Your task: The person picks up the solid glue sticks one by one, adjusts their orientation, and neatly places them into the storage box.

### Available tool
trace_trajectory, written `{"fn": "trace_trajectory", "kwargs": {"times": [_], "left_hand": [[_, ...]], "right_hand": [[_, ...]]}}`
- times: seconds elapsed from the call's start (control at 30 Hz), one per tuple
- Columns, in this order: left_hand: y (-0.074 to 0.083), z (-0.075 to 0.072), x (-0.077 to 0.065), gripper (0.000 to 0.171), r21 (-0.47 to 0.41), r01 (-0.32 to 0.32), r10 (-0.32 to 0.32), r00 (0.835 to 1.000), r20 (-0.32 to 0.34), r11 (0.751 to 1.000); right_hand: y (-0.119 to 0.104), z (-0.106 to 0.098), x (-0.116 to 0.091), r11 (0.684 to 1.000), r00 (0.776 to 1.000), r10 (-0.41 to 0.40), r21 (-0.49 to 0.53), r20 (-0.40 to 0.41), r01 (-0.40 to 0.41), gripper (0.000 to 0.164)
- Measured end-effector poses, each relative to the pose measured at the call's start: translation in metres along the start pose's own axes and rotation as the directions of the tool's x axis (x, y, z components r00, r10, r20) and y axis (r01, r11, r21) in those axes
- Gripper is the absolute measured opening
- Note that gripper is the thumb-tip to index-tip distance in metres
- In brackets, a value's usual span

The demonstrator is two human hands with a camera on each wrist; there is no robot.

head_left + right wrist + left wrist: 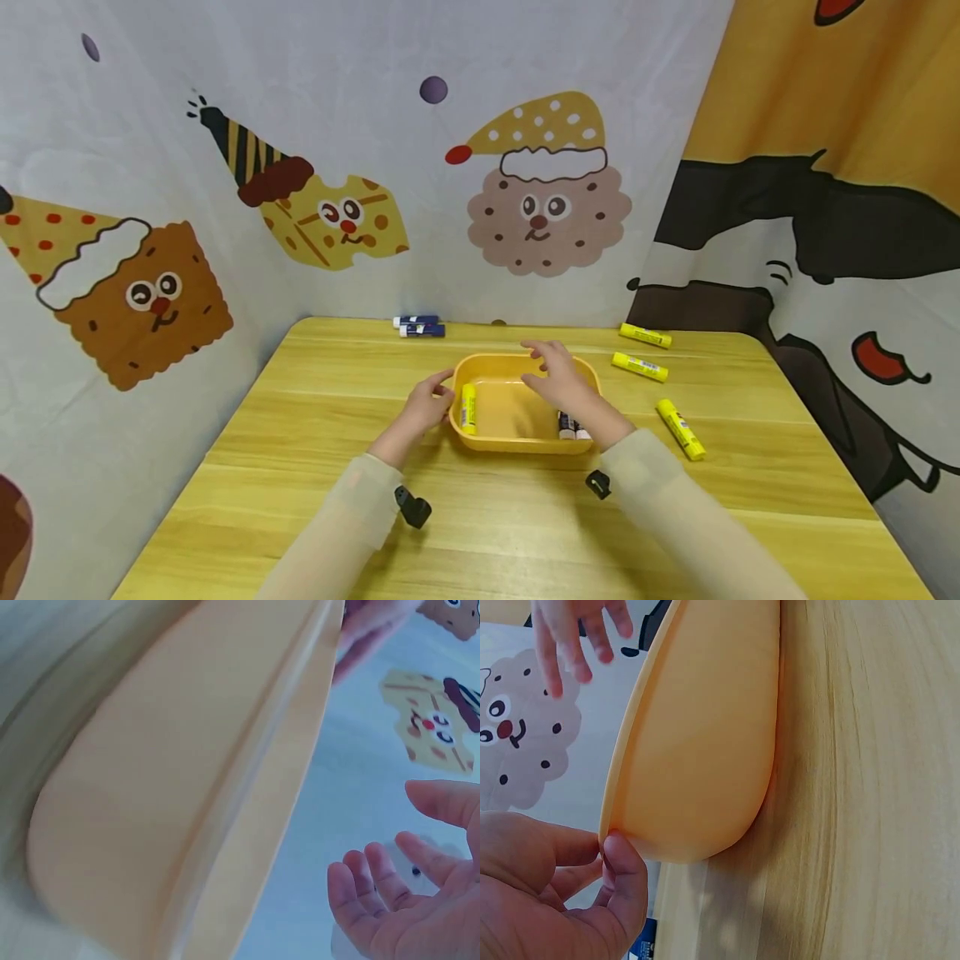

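Note:
A shallow orange plastic tray sits on the table. My left hand pinches its left rim between thumb and fingers, as the left wrist view also shows. Above the tray's right half hovers my right hand, fingers spread and nothing in them; in the right wrist view the palm faces the tray's side. Inside the tray, a yellow glue stick stands along the left wall. Dark tubes with white ends lie at its right end, partly hidden by my right forearm.
Three yellow glue sticks lie right of the tray: one far back, one in the middle, one nearer. Two dark blue tubes rest near the table's back edge. A curtain with cartoon prints hangs behind the table.

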State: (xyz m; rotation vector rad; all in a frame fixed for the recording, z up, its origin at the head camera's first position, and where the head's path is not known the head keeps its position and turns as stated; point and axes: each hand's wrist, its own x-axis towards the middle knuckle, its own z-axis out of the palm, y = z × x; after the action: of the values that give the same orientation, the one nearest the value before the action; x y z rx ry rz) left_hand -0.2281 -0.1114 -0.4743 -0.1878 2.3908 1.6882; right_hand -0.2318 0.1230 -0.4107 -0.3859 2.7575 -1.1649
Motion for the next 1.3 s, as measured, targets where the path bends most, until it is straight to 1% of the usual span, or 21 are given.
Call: {"fn": "trace_trajectory", "kwargs": {"times": [0.13, 0.27, 0.5, 0.7, 0.93, 1.1, 1.3], "left_hand": [[-0.001, -0.001, 0.0, 0.044, -0.007, 0.001, -0.001, 1.0, 0.002, 1.0], [-0.001, -0.001, -0.002, 0.044, 0.0, -0.03, 0.03, 1.0, 0.007, 1.0], [-0.002, 0.0, 0.0, 0.045, 0.012, 0.007, -0.007, 1.0, -0.003, 1.0], [-0.001, -0.002, 0.0, 0.044, 0.014, 0.016, -0.016, 1.0, -0.001, 1.0], [-0.001, -0.002, -0.002, 0.044, 0.009, 0.0, 0.0, 1.0, -0.004, 1.0], [0.0, -0.001, -0.002, 0.044, -0.009, -0.008, 0.008, 1.0, -0.007, 1.0], [0.001, -0.001, -0.001, 0.044, -0.014, 0.002, -0.002, 1.0, -0.007, 1.0]], "right_hand": [[0.015, -0.02, -0.012, 0.998, 0.998, -0.033, -0.05, -0.05, 0.03, 0.056], [0.033, -0.036, -0.023, 0.995, 0.996, -0.042, -0.091, -0.082, 0.034, 0.056], [0.065, -0.056, -0.043, 0.985, 0.993, -0.023, -0.171, -0.112, 0.003, 0.057], [0.089, -0.065, -0.052, 0.976, 0.988, -0.016, -0.218, -0.154, -0.018, 0.057], [0.117, -0.075, -0.06, 0.96, 0.988, 0.007, -0.277, -0.153, -0.05, 0.061], [0.139, -0.082, -0.068, 0.94, 0.988, 0.006, -0.336, -0.151, -0.057, 0.062], [0.161, -0.087, -0.076, 0.919, 0.993, 0.04, -0.385, -0.112, -0.08, 0.065]]}}
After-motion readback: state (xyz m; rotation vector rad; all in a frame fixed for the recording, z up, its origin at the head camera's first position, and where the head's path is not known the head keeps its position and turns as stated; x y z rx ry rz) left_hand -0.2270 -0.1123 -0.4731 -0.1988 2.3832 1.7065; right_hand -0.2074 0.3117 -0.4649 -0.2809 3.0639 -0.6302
